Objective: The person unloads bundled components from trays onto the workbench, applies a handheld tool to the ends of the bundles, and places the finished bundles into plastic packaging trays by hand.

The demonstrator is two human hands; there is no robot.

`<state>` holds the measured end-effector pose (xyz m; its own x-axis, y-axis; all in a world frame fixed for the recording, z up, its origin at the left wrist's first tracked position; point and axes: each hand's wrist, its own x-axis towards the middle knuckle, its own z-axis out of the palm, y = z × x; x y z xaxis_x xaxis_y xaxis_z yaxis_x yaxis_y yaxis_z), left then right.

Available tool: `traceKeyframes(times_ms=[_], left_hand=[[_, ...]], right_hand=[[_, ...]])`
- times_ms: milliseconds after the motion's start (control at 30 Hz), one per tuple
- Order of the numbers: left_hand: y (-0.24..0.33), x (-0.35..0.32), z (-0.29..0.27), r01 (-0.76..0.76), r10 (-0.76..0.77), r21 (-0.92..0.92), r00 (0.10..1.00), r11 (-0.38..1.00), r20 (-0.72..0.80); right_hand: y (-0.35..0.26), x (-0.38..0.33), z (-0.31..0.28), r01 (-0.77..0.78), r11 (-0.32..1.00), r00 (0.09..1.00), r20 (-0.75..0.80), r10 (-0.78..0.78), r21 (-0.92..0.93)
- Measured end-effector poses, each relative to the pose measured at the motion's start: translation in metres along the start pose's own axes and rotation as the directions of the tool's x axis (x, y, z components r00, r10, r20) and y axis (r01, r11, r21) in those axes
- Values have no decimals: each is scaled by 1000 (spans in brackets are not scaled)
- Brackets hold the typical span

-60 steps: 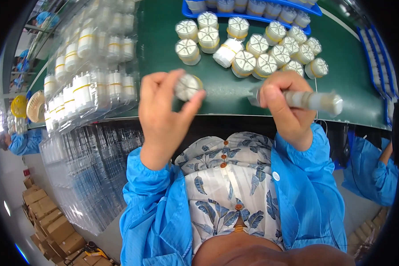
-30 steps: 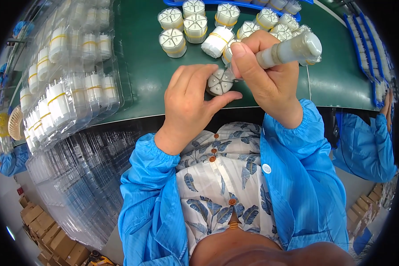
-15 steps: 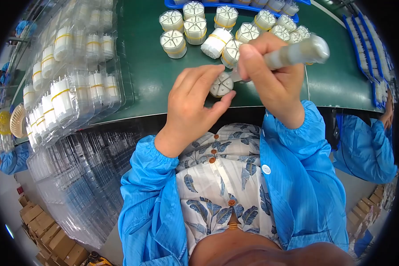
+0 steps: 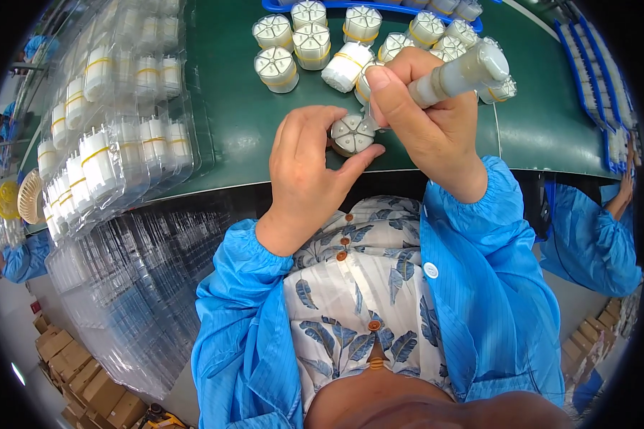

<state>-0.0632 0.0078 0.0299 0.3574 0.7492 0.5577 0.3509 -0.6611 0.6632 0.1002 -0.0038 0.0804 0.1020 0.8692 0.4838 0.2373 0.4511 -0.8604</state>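
Observation:
On the green table, near its front edge, a round white part (image 4: 353,134) stands with its top divided into wedges, each with a small pin or hole. My left hand (image 4: 300,168) curls around it, thumb in front and fingers behind. My right hand (image 4: 440,136) grips a translucent squeeze bottle (image 4: 465,75), tilted with its base up to the right. Its thin clear nozzle reaches the right rim of the white part; whether it touches I cannot tell. Just beyond my hands stand several like parts (image 4: 312,46) bound with yellow bands, one (image 4: 348,66) lying tilted.
Stacked clear plastic trays (image 4: 132,154) filled with banded white parts stand at the left. A blue tray (image 4: 275,6) lies at the far edge, and more blue trays (image 4: 592,93) line the right. Empty clear trays (image 4: 122,286) are stacked below left. A co-worker's blue sleeve (image 4: 587,239) shows at right.
The round white part has shifted slightly left, and its wedged top shows more fully. My right hand and the squeeze bottle have also moved a little left, the nozzle staying by the rim.

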Motion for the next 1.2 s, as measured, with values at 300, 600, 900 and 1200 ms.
traceKeyframes(times_ms=[300, 600, 900, 1200], left_hand=[[-2, -2, 0, -24, 24, 10, 1000, 1000, -9], [4, -2, -5, -21, 21, -15, 1000, 1000, -13], [-3, -3, -3, -15, 15, -49, 1000, 999, -4], [-6, -2, -7, -55, 55, -59, 998, 997, -7]], right_hand=[[-5, -5, 3, 71, 972, 997, 46, -62, -222], [2, 8, -4, 33, 999, 999, -14, -32, 17], [9, 8, 4, 19, 1000, 999, 41, -20, 13], [-2, 13, -1, 86, 996, 996, -6, -86, 23]])
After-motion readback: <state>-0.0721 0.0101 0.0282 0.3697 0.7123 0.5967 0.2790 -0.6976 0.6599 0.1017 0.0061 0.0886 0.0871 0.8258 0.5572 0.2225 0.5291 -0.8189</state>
